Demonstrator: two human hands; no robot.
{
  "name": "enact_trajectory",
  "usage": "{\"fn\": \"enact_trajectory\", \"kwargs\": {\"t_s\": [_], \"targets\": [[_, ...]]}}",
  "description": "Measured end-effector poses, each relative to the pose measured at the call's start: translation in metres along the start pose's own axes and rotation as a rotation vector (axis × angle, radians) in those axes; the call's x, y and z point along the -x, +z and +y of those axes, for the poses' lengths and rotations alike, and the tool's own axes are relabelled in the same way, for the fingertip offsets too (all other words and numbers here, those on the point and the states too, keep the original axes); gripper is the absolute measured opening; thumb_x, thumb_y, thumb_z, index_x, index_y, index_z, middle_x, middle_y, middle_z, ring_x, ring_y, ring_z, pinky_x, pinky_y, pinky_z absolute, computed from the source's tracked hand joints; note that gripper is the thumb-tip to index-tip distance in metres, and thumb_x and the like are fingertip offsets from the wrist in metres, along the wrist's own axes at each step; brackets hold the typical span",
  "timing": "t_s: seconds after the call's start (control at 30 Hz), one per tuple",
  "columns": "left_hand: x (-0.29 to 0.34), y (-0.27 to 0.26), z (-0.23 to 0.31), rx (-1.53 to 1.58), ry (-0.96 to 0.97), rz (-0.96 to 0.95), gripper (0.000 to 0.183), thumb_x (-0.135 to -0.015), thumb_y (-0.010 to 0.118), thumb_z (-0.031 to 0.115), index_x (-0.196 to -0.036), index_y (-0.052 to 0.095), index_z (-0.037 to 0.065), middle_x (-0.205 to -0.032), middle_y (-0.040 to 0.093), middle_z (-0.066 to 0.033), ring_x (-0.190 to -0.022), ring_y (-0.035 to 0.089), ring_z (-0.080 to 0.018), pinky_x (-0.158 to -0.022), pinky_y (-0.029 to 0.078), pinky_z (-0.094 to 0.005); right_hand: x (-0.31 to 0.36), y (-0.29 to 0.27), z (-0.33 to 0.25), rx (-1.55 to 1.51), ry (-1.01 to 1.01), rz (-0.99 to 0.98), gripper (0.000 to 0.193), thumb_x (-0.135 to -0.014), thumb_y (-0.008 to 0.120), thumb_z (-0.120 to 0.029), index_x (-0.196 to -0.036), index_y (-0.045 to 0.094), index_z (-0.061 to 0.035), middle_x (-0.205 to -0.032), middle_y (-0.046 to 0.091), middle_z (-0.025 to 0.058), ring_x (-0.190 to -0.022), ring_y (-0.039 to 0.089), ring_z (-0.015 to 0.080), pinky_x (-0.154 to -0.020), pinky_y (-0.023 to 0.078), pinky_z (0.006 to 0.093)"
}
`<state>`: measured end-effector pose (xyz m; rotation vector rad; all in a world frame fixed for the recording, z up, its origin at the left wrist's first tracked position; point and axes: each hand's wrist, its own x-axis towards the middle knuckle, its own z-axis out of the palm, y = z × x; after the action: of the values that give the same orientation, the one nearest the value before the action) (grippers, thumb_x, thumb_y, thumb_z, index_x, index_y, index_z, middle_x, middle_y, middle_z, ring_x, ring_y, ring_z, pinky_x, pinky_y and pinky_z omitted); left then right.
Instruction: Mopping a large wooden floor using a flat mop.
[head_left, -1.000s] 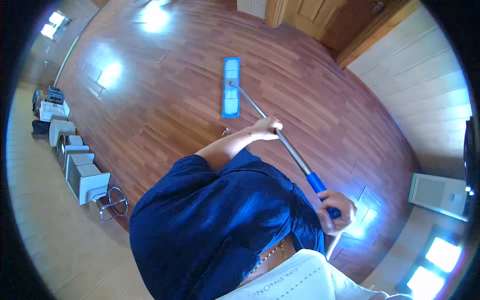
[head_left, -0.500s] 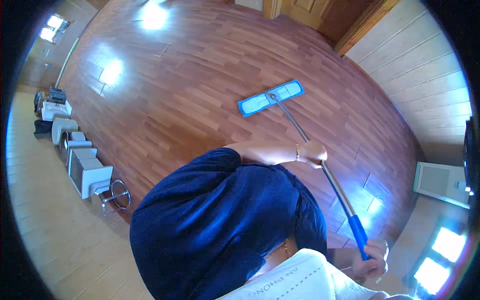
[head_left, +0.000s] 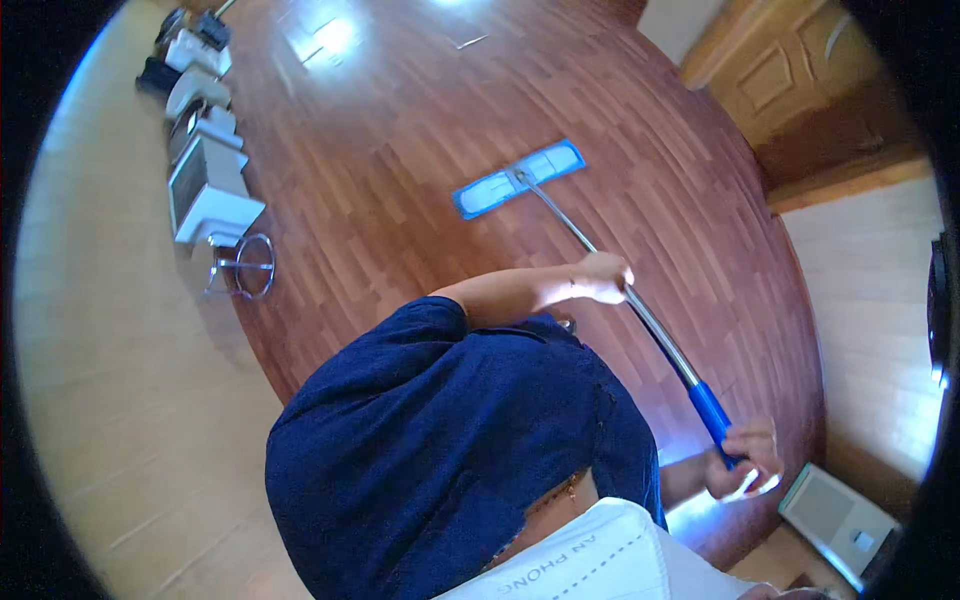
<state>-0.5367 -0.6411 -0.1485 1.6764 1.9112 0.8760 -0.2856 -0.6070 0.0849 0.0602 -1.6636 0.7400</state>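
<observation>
1. Nearest, on the right, the right hand (head_left: 745, 462) has its fingers curled round the end of the blue grip (head_left: 709, 410) of the mop (head_left: 658, 332). Glare hides how tightly they press.
2. The grip looks firm, a good place to hold and steer from.
3. Farther off and to the left, the left hand (head_left: 603, 277) is closed round the bare metal pole (head_left: 648, 318). The pole looks stiff and light, but smooth, so a wet palm could slip; holding it midway should give leverage.
4. Beyond both hands, the flat blue head (head_left: 490, 195) lies aslant on the wood floor (head_left: 380, 150). Its pad looks soft and hardly fragile; the joint at its middle probably swivels.
5. Left of the mop stands a chrome stool base (head_left: 258, 266); at far right, a wooden door (head_left: 790, 75).
</observation>
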Motion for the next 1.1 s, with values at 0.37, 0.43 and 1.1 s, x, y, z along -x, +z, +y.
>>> {"fn": "enact_trajectory", "kwargs": {"t_s": [0.37, 0.43, 1.1], "targets": [[0.210, -0.157, -0.173, -0.037, -0.346, 0.332, 0.020, -0.072, 0.068, 0.026, -0.065, 0.060, 0.010, -0.075, 0.063, -0.0137, -0.081, 0.061, -0.0341, -0.069, 0.050, -0.0450, -0.053, 0.274, -0.049, -0.342, 0.394, -0.971, 0.006, -0.073, 0.067, -0.010, -0.079, 0.066, -0.0076, -0.075, 0.068, 0.0042, -0.082, 0.069, 0.0233, -0.091, 0.041, 0.0440], [0.266, -0.178, -0.194, 0.103, -0.444, 0.457, 0.020, -0.071, 0.069, 0.027, -0.065, 0.061, 0.010, -0.076, 0.064, -0.0136, -0.083, 0.061, -0.0338, -0.071, 0.050, -0.0449, -0.054, 0.324, -0.066, -0.395, 0.357, -1.052, 0.005, -0.073, 0.067, -0.009, -0.079, 0.066, -0.0073, -0.076, 0.068, 0.0037, -0.083, 0.069, 0.0226, -0.093, 0.041, 0.0444], [0.853, -0.232, -0.212, -0.101, -1.074, 1.008, 0.029, -0.078, 0.070, 0.029, -0.064, 0.058, 0.007, -0.074, 0.061, -0.0158, -0.077, 0.059, -0.0358, -0.071, 0.047, -0.0460, 0.103, 0.722, -0.342, -1.174, 0.335, -1.664, 0.019, -0.076, 0.065, -0.019, -0.084, 0.066, -0.0015, -0.082, 0.068, 0.0125, -0.084, 0.067, 0.0298, -0.091, 0.046, 0.0457]]}}
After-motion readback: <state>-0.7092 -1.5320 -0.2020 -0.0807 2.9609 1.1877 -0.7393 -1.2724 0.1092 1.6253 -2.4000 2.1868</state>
